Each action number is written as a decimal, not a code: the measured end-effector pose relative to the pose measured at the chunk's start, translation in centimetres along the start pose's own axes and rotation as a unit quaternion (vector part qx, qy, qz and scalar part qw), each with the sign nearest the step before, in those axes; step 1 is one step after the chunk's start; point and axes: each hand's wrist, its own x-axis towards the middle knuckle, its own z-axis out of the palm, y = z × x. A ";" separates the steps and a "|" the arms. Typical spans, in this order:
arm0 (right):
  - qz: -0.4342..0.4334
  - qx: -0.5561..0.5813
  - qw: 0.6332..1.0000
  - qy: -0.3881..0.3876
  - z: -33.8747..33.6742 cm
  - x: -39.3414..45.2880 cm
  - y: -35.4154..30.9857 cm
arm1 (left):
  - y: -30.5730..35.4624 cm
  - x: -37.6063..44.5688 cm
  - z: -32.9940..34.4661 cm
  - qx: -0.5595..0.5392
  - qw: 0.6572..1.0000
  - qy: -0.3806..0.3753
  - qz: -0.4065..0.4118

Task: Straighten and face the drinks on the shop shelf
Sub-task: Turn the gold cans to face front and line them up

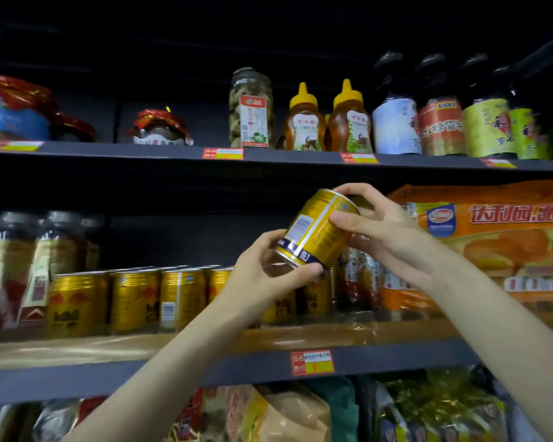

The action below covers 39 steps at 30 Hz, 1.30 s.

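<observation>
Can: you held one gold can point(316, 229) in the air in front of the middle shelf point(109, 374), tilted with its top leaning up and to the right; its barcode faced you.
Left hand: your left hand point(262, 279) cupped the can's lower end, fingers curled under the base and thumb along the rim.
Right hand: your right hand point(383, 231) gripped the can's upper end, fingers wrapped over the top and thumb pressed on the side.
Row of cans: more gold cans point(134, 301) stood upright along the middle shelf's front edge, left of your hands; one showed its barcode, not its front.
Middle shelf, right end: an orange snack pack point(492, 244) lay there.
Middle shelf, left end: dark jars point(10, 266) stood there.
Top shelf: two honey bottles point(328, 122) stood near the middle, a tall clear jar point(252, 110) just left of them, dark labelled bottles point(441, 116) toward the right end.
Price tag: a red and yellow tag point(312, 362) sat on the middle shelf's front edge, below your hands.
</observation>
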 end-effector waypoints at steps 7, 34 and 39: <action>0.156 0.137 0.978 -0.015 2.7 -1.3 0.5 | 0.8 -1.3 -2.8 0.153 0.973 0.071 0.157; 0.050 0.163 0.983 0.071 4.6 -2.7 1.7 | 1.7 -1.8 -2.1 -0.170 0.983 0.065 -0.013; 0.154 0.239 0.957 0.053 4.8 -2.6 1.1 | 1.4 -1.7 -3.7 0.112 0.981 0.043 0.153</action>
